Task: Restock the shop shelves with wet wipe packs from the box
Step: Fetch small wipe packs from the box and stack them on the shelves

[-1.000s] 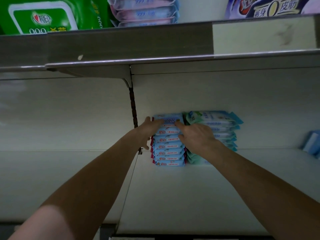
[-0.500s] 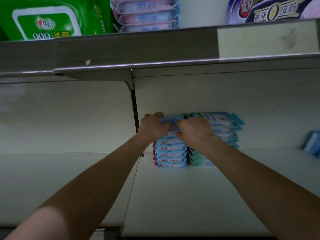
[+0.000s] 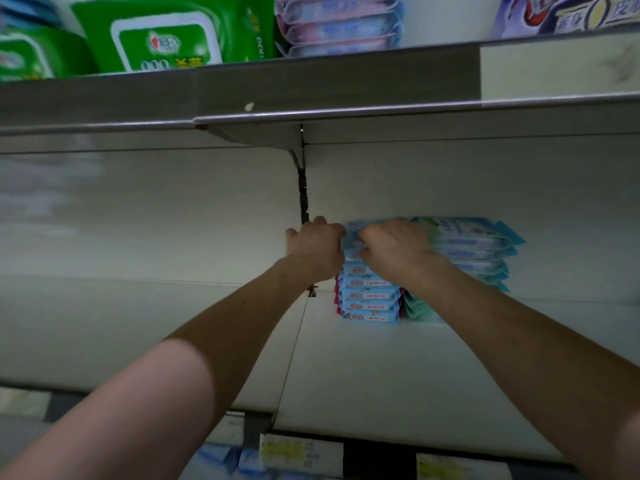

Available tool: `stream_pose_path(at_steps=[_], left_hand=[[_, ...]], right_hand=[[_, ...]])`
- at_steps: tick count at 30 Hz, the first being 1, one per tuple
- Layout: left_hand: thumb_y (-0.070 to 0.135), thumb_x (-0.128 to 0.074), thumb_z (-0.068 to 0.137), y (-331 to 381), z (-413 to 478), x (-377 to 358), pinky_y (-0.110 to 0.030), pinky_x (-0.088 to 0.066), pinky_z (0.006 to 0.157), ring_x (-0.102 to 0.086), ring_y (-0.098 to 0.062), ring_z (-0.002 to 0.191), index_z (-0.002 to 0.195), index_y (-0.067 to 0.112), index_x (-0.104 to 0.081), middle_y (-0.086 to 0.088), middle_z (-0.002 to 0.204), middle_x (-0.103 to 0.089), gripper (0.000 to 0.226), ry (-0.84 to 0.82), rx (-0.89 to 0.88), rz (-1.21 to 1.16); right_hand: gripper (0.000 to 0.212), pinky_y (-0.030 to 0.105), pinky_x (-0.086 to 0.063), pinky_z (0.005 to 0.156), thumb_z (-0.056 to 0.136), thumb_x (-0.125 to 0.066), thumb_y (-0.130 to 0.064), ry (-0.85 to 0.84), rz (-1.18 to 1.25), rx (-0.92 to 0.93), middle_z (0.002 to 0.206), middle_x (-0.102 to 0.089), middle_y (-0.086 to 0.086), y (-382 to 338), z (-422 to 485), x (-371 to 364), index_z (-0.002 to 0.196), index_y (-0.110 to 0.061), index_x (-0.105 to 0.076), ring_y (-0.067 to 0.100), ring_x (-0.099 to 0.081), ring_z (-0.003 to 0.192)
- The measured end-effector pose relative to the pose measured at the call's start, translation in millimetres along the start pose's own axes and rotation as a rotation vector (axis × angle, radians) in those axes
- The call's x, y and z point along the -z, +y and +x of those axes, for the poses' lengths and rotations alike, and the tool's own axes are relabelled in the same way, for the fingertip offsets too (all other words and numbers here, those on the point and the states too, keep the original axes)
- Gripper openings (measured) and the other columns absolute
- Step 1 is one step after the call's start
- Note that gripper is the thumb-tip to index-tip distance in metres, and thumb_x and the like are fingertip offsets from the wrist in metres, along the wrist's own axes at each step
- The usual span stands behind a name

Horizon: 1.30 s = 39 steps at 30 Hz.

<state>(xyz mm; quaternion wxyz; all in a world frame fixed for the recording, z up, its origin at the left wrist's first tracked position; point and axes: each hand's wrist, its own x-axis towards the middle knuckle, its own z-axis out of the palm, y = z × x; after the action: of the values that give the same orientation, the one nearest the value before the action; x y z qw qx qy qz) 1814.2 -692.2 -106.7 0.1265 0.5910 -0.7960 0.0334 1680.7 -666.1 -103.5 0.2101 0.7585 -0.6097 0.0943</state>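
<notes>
Both hands are up at the back of the shelf, on the blue stack of wipe packs. The left hand has its fingers curled round the left end of the top packs, and the right hand has its fingers curled over the same packs from the front-right, so both are gripping the stack's top layers. The stack sits at the shelf's back edge, near its left end, just right of the slotted upright. The lower packs lie flat and roughly aligned. The teal stack touches it on the right, about the same height, also at the back edge. The front of the shelf carries price tags along its edge — text unreadable. The upper shelf holds green packs at left and pink packs mid, with a purple pack at the right, cut off by the frame.
</notes>
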Motion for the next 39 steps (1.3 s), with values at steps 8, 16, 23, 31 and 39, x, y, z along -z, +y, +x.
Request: stream_pose_path(at_steps=[8,16,23,31,39], left_hand=[[0.019,-0.054,0.092,-31.4,-63.3,29.0,-0.04,-0.033,0.1,-0.054,-0.024,0.114,0.13,0.02,-0.054,-0.004,0.127,-0.055,0.038,0.061,0.279,0.066],[0.021,-0.049,0.093,-35.2,-169.4,47.3,-0.039,-0.032,0.102,-0.053,-0.026,0.119,0.132,0.021,-0.051,-0.003,0.135,-0.051,0.039,0.02,0.685,0.162],[0.017,-0.053,0.091,-29.8,-293.6,62.6,-0.038,-0.04,0.091,-0.056,-0.029,0.114,0.121,0.019,-0.058,-0.006,0.124,-0.061,0.031,0.042,0.985,0.174],[0.019,-0.058,0.092,-22.0,-452.2,77.9,-0.047,-0.034,0.103,-0.054,-0.028,0.116,0.124,0.019,-0.058,-0.005,0.124,-0.06,0.032,0.028,1.338,0.196],[0.02,-0.057,0.093,20.6,-632.7,72.4,-0.043,-0.039,0.1,-0.055,-0.026,0.116,0.126,0.021,-0.057,-0.005,0.125,-0.06,0.033,0.02,1.691,0.197]], right_hand=[[0.025,0.028,-0.032,0.07,0.096,-0.047,-0.025,-0.014,0.144,0.208,0.117,-0.06,0.014,-55.3,2.3,25.5,0.113,-0.011,-0.061,0.032,-0.058,0.106],[0.021,0.027,-0.034,0.069,0.095,-0.048,-0.022,0.028,0.311,0.563,0.111,-0.063,0.01,-116.2,-45.8,50.1,0.108,-0.012,-0.062,0.029,-0.059,0.1],[0.01,0.029,-0.036,0.066,0.094,-0.046,-0.014,-0.012,0.406,0.857,0.1,-0.064,0.012,-185.1,-118.7,89.8,0.088,-0.014,-0.055,0.03,-0.055,0.083],[0.013,0.029,-0.034,0.068,0.092,-0.048,-0.012,0.011,0.518,1.153,0.102,-0.062,0.013,-279.3,-229.0,130.6,0.09,-0.009,-0.06,0.03,-0.06,0.103],[0.012,0.031,-0.039,0.059,0.096,-0.046,-0.016,-0.036,0.55,1.475,0.072,-0.048,0.0,-363.2,-385.6,166.9,0.084,-0.017,-0.048,0.022,-0.052,0.07]])
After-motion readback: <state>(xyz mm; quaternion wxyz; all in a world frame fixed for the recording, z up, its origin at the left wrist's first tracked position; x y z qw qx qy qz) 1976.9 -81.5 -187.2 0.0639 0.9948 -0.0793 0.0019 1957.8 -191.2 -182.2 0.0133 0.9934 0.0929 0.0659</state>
